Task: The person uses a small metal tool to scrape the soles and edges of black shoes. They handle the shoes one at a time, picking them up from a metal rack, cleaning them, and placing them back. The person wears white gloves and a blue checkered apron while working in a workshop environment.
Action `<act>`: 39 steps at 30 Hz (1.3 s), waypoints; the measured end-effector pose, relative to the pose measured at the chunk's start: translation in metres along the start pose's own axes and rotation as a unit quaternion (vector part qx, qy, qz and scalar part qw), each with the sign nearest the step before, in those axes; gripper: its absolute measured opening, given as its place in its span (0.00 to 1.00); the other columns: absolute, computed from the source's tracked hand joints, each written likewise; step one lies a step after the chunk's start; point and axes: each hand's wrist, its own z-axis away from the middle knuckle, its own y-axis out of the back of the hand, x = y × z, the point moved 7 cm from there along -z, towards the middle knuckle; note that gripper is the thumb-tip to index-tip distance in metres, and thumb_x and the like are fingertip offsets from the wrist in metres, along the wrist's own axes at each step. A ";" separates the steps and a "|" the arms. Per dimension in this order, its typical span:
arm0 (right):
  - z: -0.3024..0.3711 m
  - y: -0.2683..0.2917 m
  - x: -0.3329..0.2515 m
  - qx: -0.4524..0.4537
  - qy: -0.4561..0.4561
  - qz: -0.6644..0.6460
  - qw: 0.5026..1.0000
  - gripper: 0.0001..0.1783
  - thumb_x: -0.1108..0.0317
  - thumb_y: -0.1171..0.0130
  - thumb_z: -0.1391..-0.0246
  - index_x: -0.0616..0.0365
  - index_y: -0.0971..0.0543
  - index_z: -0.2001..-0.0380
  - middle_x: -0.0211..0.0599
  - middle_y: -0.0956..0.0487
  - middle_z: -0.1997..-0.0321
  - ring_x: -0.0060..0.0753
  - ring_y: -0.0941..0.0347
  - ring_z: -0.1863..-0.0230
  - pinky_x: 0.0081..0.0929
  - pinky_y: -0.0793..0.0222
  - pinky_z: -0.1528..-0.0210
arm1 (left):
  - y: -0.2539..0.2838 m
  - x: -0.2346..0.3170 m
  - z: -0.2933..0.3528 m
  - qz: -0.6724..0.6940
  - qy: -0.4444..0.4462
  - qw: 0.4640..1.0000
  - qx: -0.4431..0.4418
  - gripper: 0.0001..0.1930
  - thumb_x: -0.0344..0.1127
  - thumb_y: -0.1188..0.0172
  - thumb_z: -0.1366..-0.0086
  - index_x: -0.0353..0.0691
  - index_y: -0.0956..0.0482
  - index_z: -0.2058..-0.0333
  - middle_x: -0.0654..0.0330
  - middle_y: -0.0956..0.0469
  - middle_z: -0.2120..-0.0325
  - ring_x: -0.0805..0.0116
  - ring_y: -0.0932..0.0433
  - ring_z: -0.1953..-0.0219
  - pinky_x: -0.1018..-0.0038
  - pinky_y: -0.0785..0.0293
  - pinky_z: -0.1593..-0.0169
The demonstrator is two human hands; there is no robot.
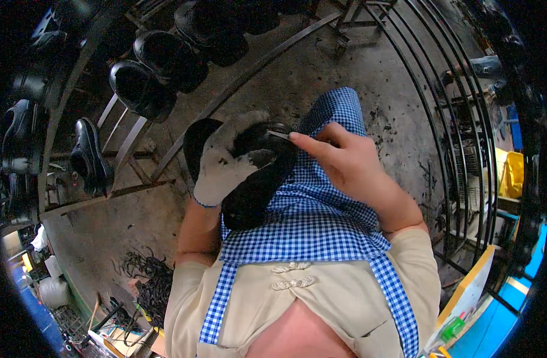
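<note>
My left hand (223,176), in a smudged whitish glove, is wrapped round a black shoe (249,200) held over my lap. The dark shape beyond the glove blends with it, so I cannot tell whether it is a second shoe. Between the thumb and fingers of my bare right hand (354,161) is a thin, pale metal tool (278,135). Its tip reaches the shoe's upper part beside the gloved fingers; whether it touches is too dark to tell. A blue-and-white checked apron (315,232) covers my lap beneath both hands.
Several black shoes (139,89) sit on a metal rack at the upper left, with another shoe (88,152) lower down. Black rack bars (431,89) curve along the right. Dark curly scraps (151,280) lie in a heap at the lower left. A yellow item (512,173) stands far right.
</note>
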 end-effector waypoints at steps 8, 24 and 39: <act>0.002 0.021 0.005 -0.061 -0.028 -0.009 0.998 0.27 0.80 0.40 0.57 0.43 0.20 0.52 0.36 0.29 0.73 0.36 0.29 0.77 0.29 0.33 0.74 | -0.003 -0.011 0.002 0.184 0.059 0.981 0.003 0.29 0.29 0.31 0.51 0.34 0.27 0.49 0.55 0.21 0.56 0.66 0.22 0.54 0.72 0.26 0.49; -0.047 -0.044 0.107 0.123 -0.159 -0.347 0.916 0.11 0.68 0.44 0.43 0.58 0.22 0.57 0.31 0.22 0.71 0.27 0.30 0.74 0.29 0.33 0.73 | 0.041 -0.084 0.049 0.238 0.108 0.951 0.164 0.26 0.22 0.36 0.49 0.34 0.28 0.49 0.52 0.24 0.53 0.62 0.25 0.50 0.68 0.27 0.47; -0.214 -0.154 0.302 0.288 -0.335 -0.726 0.527 0.16 0.50 0.44 0.45 0.52 0.25 0.69 0.30 0.30 0.82 0.23 0.43 0.87 0.21 0.52 0.87 | 0.133 -0.138 0.126 0.480 0.162 0.784 0.360 0.29 0.55 0.49 0.34 0.35 0.29 0.47 0.51 0.24 0.52 0.54 0.24 0.53 0.58 0.27 0.46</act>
